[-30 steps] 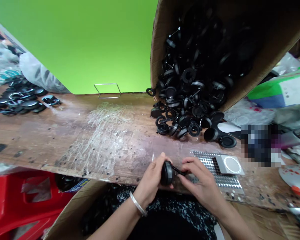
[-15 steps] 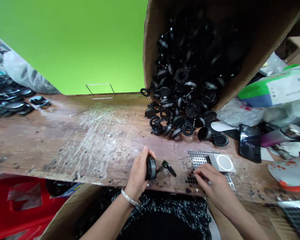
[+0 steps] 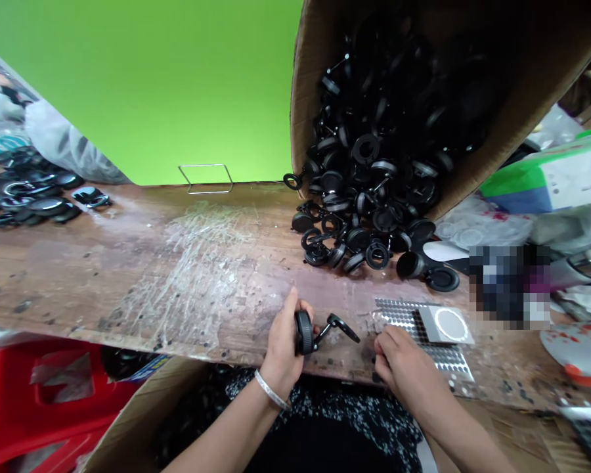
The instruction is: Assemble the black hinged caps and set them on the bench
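My left hand [image 3: 282, 345] is closed around the thick round base of a black holder [image 3: 304, 333], with a bracelet at the wrist. From that base a thin jointed arm ends in a flat black ring, pointing right. My right hand [image 3: 408, 362] has its fingertips pinched together, a short gap from the ring. Whatever lies between those fingertips is too small to make out. Beside and partly behind this hand is a silvery sheet with rows of dots [image 3: 396, 310]. On the sheet rests a grey square block [image 3: 448, 325] marked with a white ring.
A large cardboard box [image 3: 299, 98] lies on its side, with similar black holders [image 3: 357, 240] spilling onto the wooden table [image 3: 256, 276]. A green panel [image 3: 142, 85] stands behind. More round black pieces [image 3: 44, 203] are piled left. A red plastic stool [image 3: 10, 394] is lower left.
My right hand has moved left off the dotted sheet, towards the holder, and its fingers are drawn together. My left hand still grips the holder, slightly turned. The view has shifted a little.
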Available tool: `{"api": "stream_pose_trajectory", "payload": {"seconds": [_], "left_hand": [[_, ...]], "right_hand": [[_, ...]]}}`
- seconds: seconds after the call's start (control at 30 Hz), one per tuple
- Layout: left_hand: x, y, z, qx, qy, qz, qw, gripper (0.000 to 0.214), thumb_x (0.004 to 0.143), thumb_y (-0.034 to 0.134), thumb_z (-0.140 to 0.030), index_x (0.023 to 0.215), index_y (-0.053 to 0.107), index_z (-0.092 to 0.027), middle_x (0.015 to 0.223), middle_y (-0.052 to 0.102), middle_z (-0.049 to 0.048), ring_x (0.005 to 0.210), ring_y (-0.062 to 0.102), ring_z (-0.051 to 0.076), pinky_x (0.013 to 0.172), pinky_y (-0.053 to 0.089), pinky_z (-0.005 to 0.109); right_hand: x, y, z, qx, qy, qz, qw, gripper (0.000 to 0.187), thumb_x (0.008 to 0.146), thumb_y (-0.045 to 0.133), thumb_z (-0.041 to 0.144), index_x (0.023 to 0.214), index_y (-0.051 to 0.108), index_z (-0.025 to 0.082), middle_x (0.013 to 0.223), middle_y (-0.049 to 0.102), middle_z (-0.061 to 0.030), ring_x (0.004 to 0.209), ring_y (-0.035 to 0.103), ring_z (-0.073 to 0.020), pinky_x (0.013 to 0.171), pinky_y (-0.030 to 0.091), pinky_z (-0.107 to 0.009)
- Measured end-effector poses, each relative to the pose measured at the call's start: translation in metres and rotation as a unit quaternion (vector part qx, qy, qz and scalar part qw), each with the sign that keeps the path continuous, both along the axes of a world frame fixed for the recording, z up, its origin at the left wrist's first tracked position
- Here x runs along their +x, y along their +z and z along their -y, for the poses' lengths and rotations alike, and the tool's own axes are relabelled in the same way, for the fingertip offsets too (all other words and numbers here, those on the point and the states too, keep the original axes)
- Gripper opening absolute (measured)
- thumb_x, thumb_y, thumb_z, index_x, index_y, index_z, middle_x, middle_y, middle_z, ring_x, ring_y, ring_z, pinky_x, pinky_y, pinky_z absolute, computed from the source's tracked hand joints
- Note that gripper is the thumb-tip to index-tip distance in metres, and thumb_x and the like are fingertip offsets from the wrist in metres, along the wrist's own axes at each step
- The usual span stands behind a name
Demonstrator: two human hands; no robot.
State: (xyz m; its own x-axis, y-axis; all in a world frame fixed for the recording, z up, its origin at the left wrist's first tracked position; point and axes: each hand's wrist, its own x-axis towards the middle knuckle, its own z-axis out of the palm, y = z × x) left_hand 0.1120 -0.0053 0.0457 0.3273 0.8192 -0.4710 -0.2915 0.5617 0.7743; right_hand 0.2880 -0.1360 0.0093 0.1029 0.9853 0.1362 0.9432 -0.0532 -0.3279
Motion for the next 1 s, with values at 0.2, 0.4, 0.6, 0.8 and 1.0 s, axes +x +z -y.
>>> {"api": "stream_pose_trajectory", "payload": {"seconds": [0.2, 0.4, 0.6, 0.8, 1.0], "left_hand": [[0.001, -0.005, 0.004, 0.000, 0.024, -0.010, 1.000, 0.042, 0.080, 0.057, -0.053, 0.059, 0.051, -0.018, 0.053, 0.045, -0.0045, 0.049, 0.041, 0.010, 0.052, 0.037, 0.023], [0.005, -0.006, 0.010, -0.006, 0.023, -0.026, 0.999, 0.037, 0.082, 0.055, -0.049, 0.062, 0.052, -0.018, 0.056, 0.047, -0.0046, 0.052, 0.043, 0.010, 0.053, 0.037, 0.023], [0.003, -0.010, 0.012, -0.042, 0.041, -0.002, 0.998, 0.036, 0.081, 0.058, -0.048, 0.062, 0.051, -0.018, 0.056, 0.046, -0.0048, 0.052, 0.040, 0.010, 0.053, 0.036, 0.022], [0.005, -0.010, 0.017, -0.048, 0.045, -0.018, 0.998, 0.037, 0.081, 0.056, -0.050, 0.062, 0.052, -0.018, 0.056, 0.045, -0.0041, 0.052, 0.041, 0.010, 0.052, 0.035, 0.023], [0.008, -0.005, 0.020, -0.038, 0.049, -0.043, 0.997, 0.036, 0.081, 0.056, -0.049, 0.063, 0.052, -0.018, 0.057, 0.047, -0.0035, 0.053, 0.042, 0.010, 0.055, 0.037, 0.023]], "right_hand": [[-0.041, 0.037, -0.006, 0.191, 0.017, -0.074, 0.979, 0.016, 0.083, 0.055, 0.005, 0.089, 0.052, 0.020, 0.095, 0.054, -0.0074, 0.094, 0.053, -0.0229, 0.084, 0.046, -0.041], [-0.083, 0.045, -0.028, 0.239, 0.021, -0.085, 0.967, 0.020, 0.080, 0.056, 0.001, 0.090, 0.056, 0.019, 0.110, 0.054, -0.0107, 0.112, 0.049, -0.0280, 0.094, 0.042, -0.050], [-0.088, 0.040, -0.029, 0.223, 0.035, -0.078, 0.971, 0.021, 0.084, 0.054, 0.004, 0.096, 0.057, 0.020, 0.113, 0.055, -0.0097, 0.114, 0.048, -0.0283, 0.097, 0.041, -0.053], [-0.088, 0.039, -0.031, 0.208, 0.012, -0.127, 0.970, 0.019, 0.081, 0.050, 0.000, 0.084, 0.052, 0.019, 0.102, 0.052, -0.0074, 0.105, 0.047, -0.0243, 0.089, 0.044, -0.048], [-0.087, 0.035, -0.035, 0.226, -0.007, -0.136, 0.965, 0.018, 0.080, 0.050, -0.001, 0.081, 0.049, 0.018, 0.097, 0.051, -0.0070, 0.101, 0.047, -0.0228, 0.088, 0.045, -0.045]]}}
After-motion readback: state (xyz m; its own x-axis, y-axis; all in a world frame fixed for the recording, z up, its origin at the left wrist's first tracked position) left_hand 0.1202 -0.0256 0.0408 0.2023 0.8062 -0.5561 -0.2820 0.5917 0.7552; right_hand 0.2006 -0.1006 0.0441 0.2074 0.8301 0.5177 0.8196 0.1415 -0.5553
